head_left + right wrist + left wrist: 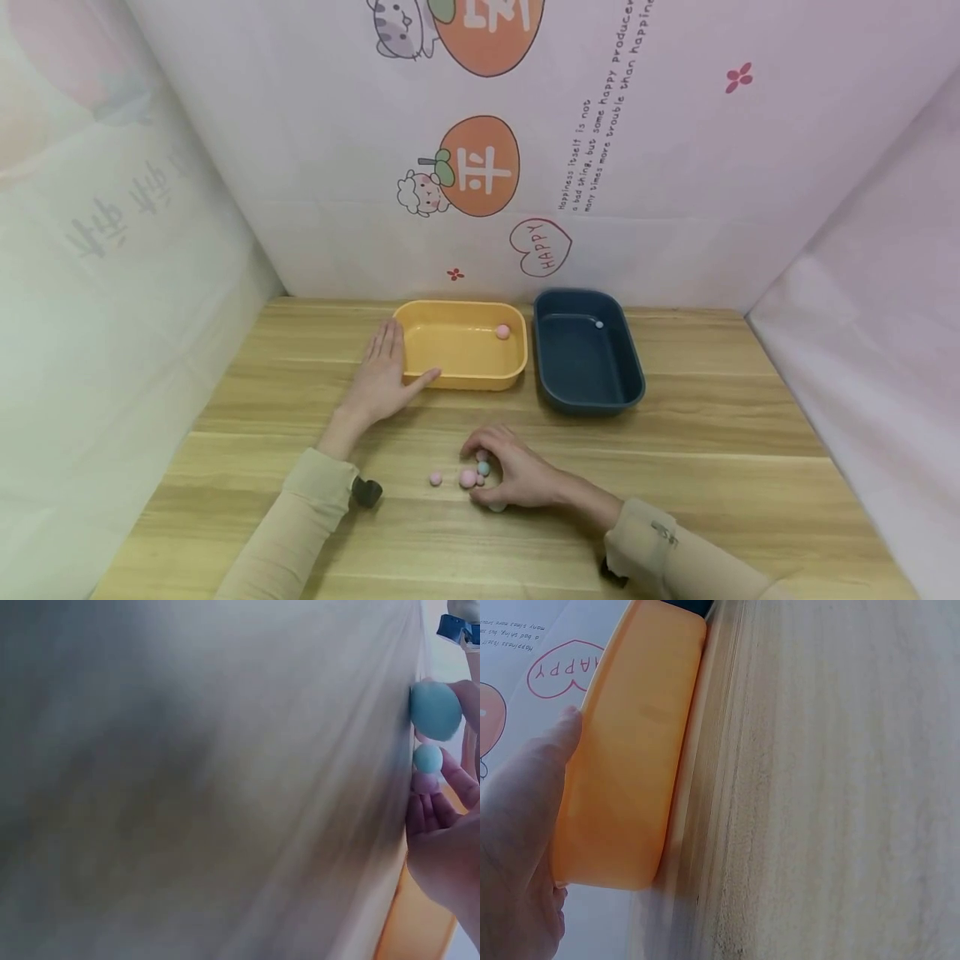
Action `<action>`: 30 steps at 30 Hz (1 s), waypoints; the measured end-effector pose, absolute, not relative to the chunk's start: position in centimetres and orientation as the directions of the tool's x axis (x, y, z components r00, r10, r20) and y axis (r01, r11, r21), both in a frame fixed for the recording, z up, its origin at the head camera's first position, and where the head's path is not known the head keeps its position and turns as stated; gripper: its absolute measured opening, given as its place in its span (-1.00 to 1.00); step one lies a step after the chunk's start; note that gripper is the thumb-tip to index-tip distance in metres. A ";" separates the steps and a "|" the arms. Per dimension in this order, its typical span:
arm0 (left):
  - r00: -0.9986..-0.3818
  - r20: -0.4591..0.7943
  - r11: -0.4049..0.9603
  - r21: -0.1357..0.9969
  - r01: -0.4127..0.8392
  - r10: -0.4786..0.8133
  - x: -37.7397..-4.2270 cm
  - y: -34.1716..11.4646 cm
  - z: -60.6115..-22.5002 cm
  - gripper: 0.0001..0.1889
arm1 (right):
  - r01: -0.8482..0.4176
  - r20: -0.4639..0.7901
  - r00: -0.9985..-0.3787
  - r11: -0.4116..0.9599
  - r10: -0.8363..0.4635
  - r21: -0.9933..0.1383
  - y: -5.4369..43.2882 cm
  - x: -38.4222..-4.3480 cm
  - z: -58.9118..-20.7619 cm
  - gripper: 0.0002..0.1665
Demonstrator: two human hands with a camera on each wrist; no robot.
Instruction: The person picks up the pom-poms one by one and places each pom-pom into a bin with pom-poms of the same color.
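Observation:
My left hand (382,379) rests against the left end of a yellow tub (465,383), its fingers straight along that wall and the thumb at the front rim. In the left wrist view the thumb (570,727) touches the rim of the tub. My right hand (525,472) arches over a small group of balls on the table, thumb and fingers apart. Among them are a larger pink ball (468,478) and a blue-green ball (483,468). A pale ball (498,507) is partly hidden below the hand. The right wrist view shows a large blue-green ball (436,711) near the thumb.
A lone pink ball (436,478) lies left of the group. Inside the yellow tub sits a pink ball (503,332). To its right stands a dark blue tub (592,408) with a small pale ball (599,325) in it. A printed cloth (337,250) rises behind.

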State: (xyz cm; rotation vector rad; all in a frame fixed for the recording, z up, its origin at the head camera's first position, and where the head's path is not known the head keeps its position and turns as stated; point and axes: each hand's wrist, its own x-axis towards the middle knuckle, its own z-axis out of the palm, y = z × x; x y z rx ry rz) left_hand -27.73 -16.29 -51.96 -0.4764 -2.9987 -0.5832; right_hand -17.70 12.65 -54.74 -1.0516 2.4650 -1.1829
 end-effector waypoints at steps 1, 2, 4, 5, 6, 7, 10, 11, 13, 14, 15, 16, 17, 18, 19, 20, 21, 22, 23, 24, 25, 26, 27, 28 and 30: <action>-0.951 0.108 0.882 0.356 0.308 0.289 -27.7 -16.3 -52.0 0.25 | -0.516 0.115 -0.724 0.423 -0.681 -0.745 12.6 -17.8 -54.9 -0.49; -0.951 0.107 0.882 0.357 0.308 0.289 -27.7 -16.3 -52.0 0.25 | -0.520 0.121 -0.724 0.421 -0.679 -0.743 12.5 -17.8 -55.1 -0.51; -0.952 0.104 0.881 0.360 0.307 0.289 -27.7 -16.3 -52.0 0.26 | -0.525 0.131 -0.727 0.423 -0.674 -0.739 12.4 -17.7 -55.3 -0.55; -0.952 0.102 0.880 0.362 0.306 0.289 -27.7 -16.2 -52.0 0.26 | -0.519 0.118 -0.728 0.431 -0.675 -0.738 12.3 -17.6 -55.0 -0.56; -0.952 0.101 0.880 0.364 0.305 0.288 -27.7 -16.2 -52.0 0.26 | -0.518 0.108 -0.728 0.440 -0.677 -0.734 12.2 -17.5 -54.5 -0.58; -0.952 0.101 0.880 0.365 0.305 0.288 -27.7 -16.2 -52.0 0.26 | -0.517 0.110 -0.729 0.439 -0.675 -0.735 12.1 -17.4 -54.6 -0.60; -0.953 0.100 0.880 0.365 0.304 0.288 -27.8 -16.3 -52.0 0.26 | -0.521 0.122 -0.732 0.435 -0.671 -0.735 11.9 -17.5 -54.7 -0.64; -0.952 0.101 0.881 0.363 0.304 0.287 -27.8 -16.3 -52.0 0.25 | -0.523 0.126 -0.732 0.434 -0.670 -0.734 11.9 -17.5 -54.8 -0.66; -0.952 0.102 0.882 0.360 0.304 0.287 -27.8 -16.2 -52.1 0.25 | -0.530 0.134 -0.732 0.435 -0.668 -0.728 11.8 -17.6 -54.9 -0.69; -0.952 0.104 0.882 0.358 0.305 0.287 -27.9 -16.2 -52.1 0.25 | -0.533 0.137 -0.732 0.435 -0.667 -0.726 11.7 -17.6 -55.0 -0.70; -0.952 0.105 0.882 0.357 0.306 0.287 -27.9 -16.2 -52.1 0.25 | -0.534 0.138 -0.733 0.437 -0.666 -0.724 11.7 -17.6 -55.0 -0.71; -0.952 0.105 0.882 0.359 0.306 0.287 -27.9 -16.2 -52.1 0.25 | -0.534 0.140 -0.733 0.436 -0.666 -0.724 11.7 -17.6 -55.0 -0.72; -0.952 0.107 0.882 0.359 0.306 0.287 -27.9 -16.2 -52.1 0.26 | -0.534 0.140 -0.733 0.435 -0.666 -0.725 11.7 -17.6 -55.0 -0.72; -0.952 0.107 0.880 0.362 0.306 0.287 -27.9 -16.2 -52.1 0.26 | -0.533 0.139 -0.733 0.435 -0.666 -0.726 11.7 -17.6 -55.0 -0.73; -0.952 0.108 0.879 0.364 0.307 0.287 -27.9 -16.2 -52.1 0.26 | -0.532 0.139 -0.733 0.434 -0.666 -0.727 11.7 -17.6 -55.0 -0.73; -0.952 0.108 0.879 0.366 0.306 0.287 -27.9 -16.3 -52.1 0.26 | -0.531 0.139 -0.732 0.432 -0.667 -0.729 11.7 -17.6 -55.0 -0.73; -0.952 0.107 0.879 0.366 0.305 0.286 -27.9 -16.3 -52.1 0.26 | -0.531 0.140 -0.732 0.429 -0.667 -0.731 11.7 -17.6 -55.0 -0.74; -0.952 0.108 0.879 0.364 0.306 0.287 -27.9 -16.3 -52.2 0.26 | -0.532 0.142 -0.730 0.427 -0.668 -0.732 11.7 -17.7 -55.0 -0.74; -0.951 0.109 0.879 0.363 0.308 0.288 -27.9 -16.3 -52.2 0.25 | -0.533 0.145 -0.730 0.423 -0.668 -0.733 11.7 -17.7 -55.0 -0.75; -0.951 0.112 0.880 0.361 0.310 0.289 -27.9 -16.3 -52.2 0.25 | -0.533 0.148 -0.730 0.420 -0.668 -0.734 11.7 -17.7 -55.0 -0.75; -0.951 0.113 0.880 0.359 0.310 0.289 -27.9 -16.3 -52.2 0.25 | -0.532 0.150 -0.729 0.416 -0.667 -0.738 11.7 -17.7 -55.0 -0.75; -0.950 0.115 0.881 0.356 0.311 0.289 -27.9 -16.3 -52.2 0.25 | -0.533 0.155 -0.728 0.408 -0.668 -0.741 11.8 -17.7 -55.0 -0.74; -0.950 0.118 0.881 0.355 0.313 0.290 -27.9 -16.3 -52.3 0.25 | -0.533 0.159 -0.727 0.402 -0.668 -0.745 11.8 -17.7 -55.0 -0.74; -0.950 0.118 0.880 0.356 0.314 0.291 -27.9 -16.3 -52.2 0.25 | -0.533 0.164 -0.726 0.396 -0.668 -0.748 11.8 -17.7 -54.9 -0.74; -0.949 0.117 0.880 0.357 0.314 0.291 -27.9 -16.3 -52.2 0.25 | -0.538 0.181 -0.721 0.376 -0.669 -0.754 11.9 -17.7 -54.9 -0.73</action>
